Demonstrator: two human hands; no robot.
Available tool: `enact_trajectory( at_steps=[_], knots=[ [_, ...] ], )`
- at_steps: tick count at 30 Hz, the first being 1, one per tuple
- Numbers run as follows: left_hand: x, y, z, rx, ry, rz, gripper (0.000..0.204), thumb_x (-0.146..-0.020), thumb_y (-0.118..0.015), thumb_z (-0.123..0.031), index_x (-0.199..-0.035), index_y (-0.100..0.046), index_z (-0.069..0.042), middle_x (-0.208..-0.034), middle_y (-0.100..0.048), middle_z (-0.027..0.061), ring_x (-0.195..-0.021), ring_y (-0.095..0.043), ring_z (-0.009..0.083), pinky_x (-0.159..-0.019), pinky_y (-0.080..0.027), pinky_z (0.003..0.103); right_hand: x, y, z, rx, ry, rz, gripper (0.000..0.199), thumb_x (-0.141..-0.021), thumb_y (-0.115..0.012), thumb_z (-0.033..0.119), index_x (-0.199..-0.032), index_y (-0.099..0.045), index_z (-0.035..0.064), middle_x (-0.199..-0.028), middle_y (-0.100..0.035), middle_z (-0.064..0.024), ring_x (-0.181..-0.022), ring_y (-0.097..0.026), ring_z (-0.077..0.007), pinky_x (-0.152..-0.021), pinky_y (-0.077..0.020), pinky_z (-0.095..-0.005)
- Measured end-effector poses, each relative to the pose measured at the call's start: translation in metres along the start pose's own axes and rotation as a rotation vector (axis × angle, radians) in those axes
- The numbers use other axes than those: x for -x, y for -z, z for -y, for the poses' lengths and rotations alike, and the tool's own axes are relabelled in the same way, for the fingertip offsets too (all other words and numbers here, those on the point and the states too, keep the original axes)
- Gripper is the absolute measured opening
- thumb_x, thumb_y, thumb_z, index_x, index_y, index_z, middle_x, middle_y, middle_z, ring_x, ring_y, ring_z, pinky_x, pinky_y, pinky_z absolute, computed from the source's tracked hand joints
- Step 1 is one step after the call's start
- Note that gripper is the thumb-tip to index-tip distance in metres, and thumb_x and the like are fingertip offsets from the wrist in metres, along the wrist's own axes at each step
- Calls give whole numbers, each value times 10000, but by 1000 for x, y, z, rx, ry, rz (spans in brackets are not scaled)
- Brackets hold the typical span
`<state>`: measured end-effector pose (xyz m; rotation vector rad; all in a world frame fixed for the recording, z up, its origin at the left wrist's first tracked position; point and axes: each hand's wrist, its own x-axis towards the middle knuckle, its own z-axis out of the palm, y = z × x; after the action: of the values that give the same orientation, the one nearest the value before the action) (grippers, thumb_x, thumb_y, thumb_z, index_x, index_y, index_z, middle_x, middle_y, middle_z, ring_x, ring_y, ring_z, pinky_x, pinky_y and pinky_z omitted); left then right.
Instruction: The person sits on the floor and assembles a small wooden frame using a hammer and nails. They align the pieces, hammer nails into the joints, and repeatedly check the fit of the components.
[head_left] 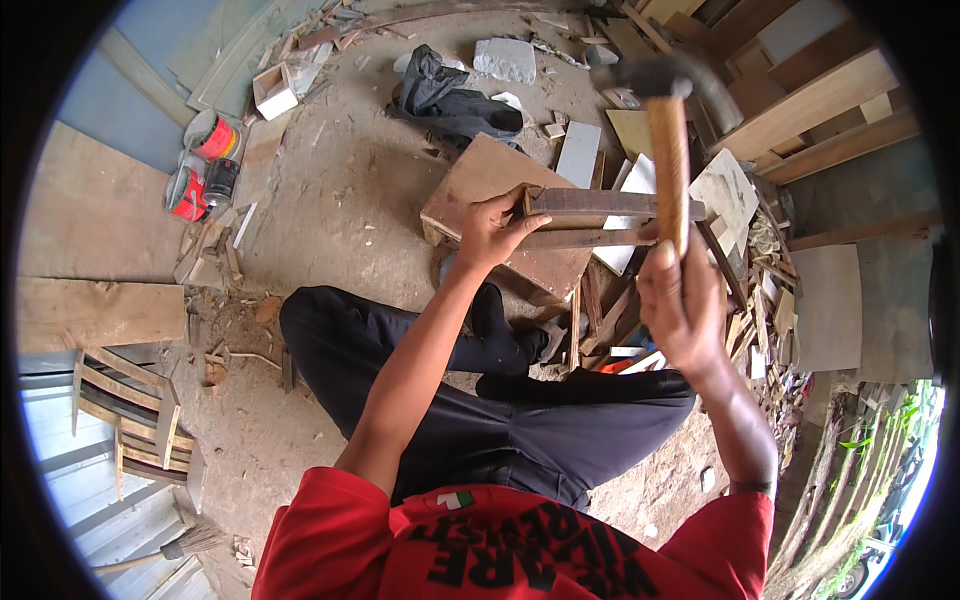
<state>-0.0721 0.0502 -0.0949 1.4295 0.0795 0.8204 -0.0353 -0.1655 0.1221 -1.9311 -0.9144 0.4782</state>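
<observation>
My right hand (682, 305) grips the wooden handle of a hammer (668, 150), which is raised with its dark metal head up, blurred. My left hand (493, 232) holds the left end of a wooden frame of dark slats (600, 205), steadying it on a low wooden block or stool (480, 180). The hammer handle crosses in front of the frame's right end. My legs in dark trousers (400, 350) are folded on the dirt floor below the work.
Scrap boards and offcuts (760, 300) pile up to the right and behind. Red paint cans (205, 165) stand at the left beside plywood sheets. A dark cloth (445, 95) and a grey stone (505, 58) lie beyond the block. A slatted frame (130, 415) lies lower left.
</observation>
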Motion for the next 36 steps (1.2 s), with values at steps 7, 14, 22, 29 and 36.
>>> enact_trajectory(
  at_steps=[7,14,22,29,36],
  knots=[
    [-1,2,-7,-19,133,53,438,-854,-745,-66,-1229,-596,103,-1128,-679,100,-1017,-610,112,-898,-501,278,-1,4,13,55,-42,16,391,-1053,-436,367,-958,-465,-11,-653,-508,-22,-555,-480,-91,-492,-399,-272],
    [1,-6,3,-53,-72,-41,393,-838,-776,-122,-1156,-659,77,-996,-732,78,-893,-638,66,-779,-526,236,7,3,-31,116,-159,188,367,-1062,-436,343,-1061,-503,-18,-658,-484,15,-537,-444,-66,-459,-354,-267],
    [2,-9,1,37,19,-42,338,-843,-766,-113,-1108,-667,72,-891,-711,44,-825,-608,59,-728,-516,245,9,4,-29,171,-85,194,356,-1060,-455,325,-960,-519,-10,-664,-503,3,-544,-449,-70,-464,-352,-260],
    [1,-6,-2,-54,108,70,495,-851,-754,-100,-1256,-576,122,-1181,-665,146,-1068,-617,149,-926,-515,310,6,0,-32,88,14,36,362,-1067,-428,335,-1014,-524,-10,-652,-475,7,-528,-434,-59,-440,-329,-248],
    [9,-7,2,-34,110,50,485,-858,-743,-90,-1259,-575,124,-1184,-670,140,-1062,-617,144,-940,-506,305,0,8,-7,-103,-27,-66,426,-1056,-430,398,-920,-489,-1,-655,-501,-15,-563,-469,-84,-479,-380,-271]
  ],
)
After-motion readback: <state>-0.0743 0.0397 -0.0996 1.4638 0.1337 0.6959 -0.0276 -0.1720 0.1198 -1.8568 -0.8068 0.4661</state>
